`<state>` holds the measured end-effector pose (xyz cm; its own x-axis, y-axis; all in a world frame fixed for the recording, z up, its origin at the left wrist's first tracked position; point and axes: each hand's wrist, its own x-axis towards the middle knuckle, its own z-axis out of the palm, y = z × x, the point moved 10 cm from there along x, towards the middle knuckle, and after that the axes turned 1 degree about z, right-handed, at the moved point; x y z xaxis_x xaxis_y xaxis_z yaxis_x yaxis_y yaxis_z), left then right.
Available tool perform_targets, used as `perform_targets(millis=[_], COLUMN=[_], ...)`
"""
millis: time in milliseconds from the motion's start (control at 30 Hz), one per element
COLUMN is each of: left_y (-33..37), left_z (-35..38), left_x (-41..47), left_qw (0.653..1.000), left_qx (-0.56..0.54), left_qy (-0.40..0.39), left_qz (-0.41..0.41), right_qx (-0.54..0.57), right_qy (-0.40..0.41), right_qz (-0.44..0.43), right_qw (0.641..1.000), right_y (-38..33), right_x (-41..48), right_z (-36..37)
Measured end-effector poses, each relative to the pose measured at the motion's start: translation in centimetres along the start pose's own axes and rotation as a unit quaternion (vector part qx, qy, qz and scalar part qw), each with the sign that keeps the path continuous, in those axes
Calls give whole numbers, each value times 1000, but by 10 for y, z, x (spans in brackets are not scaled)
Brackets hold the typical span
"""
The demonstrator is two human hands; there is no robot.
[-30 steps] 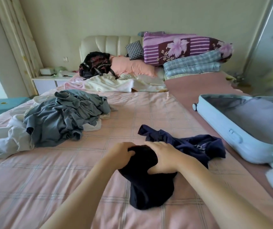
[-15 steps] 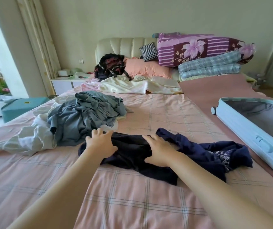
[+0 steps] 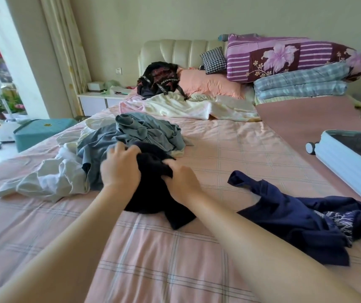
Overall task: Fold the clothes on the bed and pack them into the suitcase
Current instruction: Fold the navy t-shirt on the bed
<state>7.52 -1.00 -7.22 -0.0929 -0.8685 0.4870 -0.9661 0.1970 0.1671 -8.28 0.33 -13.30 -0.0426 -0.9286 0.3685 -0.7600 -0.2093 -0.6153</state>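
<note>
Bed: your left hand and right hand both clutch the black garment | grey pile, navy top unfolded | suitcase, right edge, looks unpacked.

Home bedroom, bed, pillows, curtain, nightstand

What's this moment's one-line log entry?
left hand: grips black cloth garment | right hand: grips it too | navy cloth garment: unfolded | pale blue hard-shell suitcase: open
</note>
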Motion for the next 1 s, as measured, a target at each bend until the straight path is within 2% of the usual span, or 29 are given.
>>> perform_targets(millis=[33,100,133,200,233,300,367,433,533,633,733,767,833,900,1000], left_y=[-16,-42,-50,-59,-61,-62,-48,-17,59,150,228,251,290,308,303], left_z=[-12,-17,-6,31,48,64,55,40,35,51,69,76,85,99,118], left_x=[4,9,8,-6,-15,-27,-25,-21,-27,-56,-101,-118,-153,-177,-176], left_qw=[1000,999,998,977,962,948,962,979,985,952,891,869,838,829,862], left_qx=[4,24,46,99,110,107,105,87,-16,-137,-237,-245,-194,-140,-175], left_qy=[28,12,-41,-187,-250,-299,-253,-182,-150,-216,-324,-362,-411,-416,-381], left_qz=[-13,-27,-19,17,27,14,5,20,87,168,213,231,301,346,284], right_qx=[48,76,39,-90,-130,-115,-54,-44,-72,-103,-111,-125,-151,-182,-279], right_qy=[5,-81,-157,-304,-337,-313,-247,-186,-170,-155,-115,-100,-82,-97,-114], right_qz=[-6,-3,0,5,-2,-11,5,21,66,110,130,129,131,144,145], right_qw=[999,994,987,948,933,943,968,981,981,976,978,979,976,968,942], right_y=[-14,-31,-35,-30,-26,-28,-24,-8,37,87,119,126,140,155,174], right_x=[7,16,14,-3,-11,-16,-15,-20,-43,-73,-110,-123,-150,-177,-208], right_z=[8,44,68,105,111,98,64,22,-38,-97,-154,-172,-204,-221,-231])
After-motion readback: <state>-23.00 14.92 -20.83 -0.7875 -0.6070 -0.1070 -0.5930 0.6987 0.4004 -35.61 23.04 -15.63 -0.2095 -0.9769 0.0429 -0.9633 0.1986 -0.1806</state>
